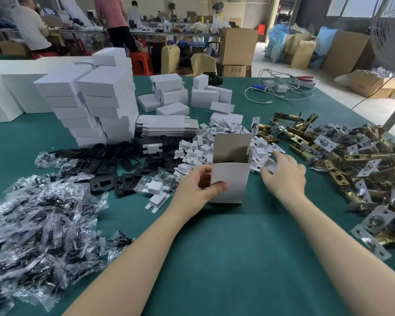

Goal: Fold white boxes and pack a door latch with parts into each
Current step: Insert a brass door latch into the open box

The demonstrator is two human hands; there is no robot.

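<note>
Left hand (pixel 200 185) grips upright white box (pixel 230 179), top open.

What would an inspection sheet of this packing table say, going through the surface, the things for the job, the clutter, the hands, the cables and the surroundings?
Surface: green table, bare in front of the person.
Job's things: open white box standing upright, top flaps up; door latches heaped at right; small white card inserts piled behind the box; black plates and bagged parts at left; flat box blanks; stack of closed boxes.
Clutter: red-handled pliers at the far right edge.
Hands: left hand grips the box; right hand pinches a white insert beside it.
Cables: white cables and chargers tangled at the far right.
Surroundings: cardboard cartons, red stool, people at a back bench.
</note>
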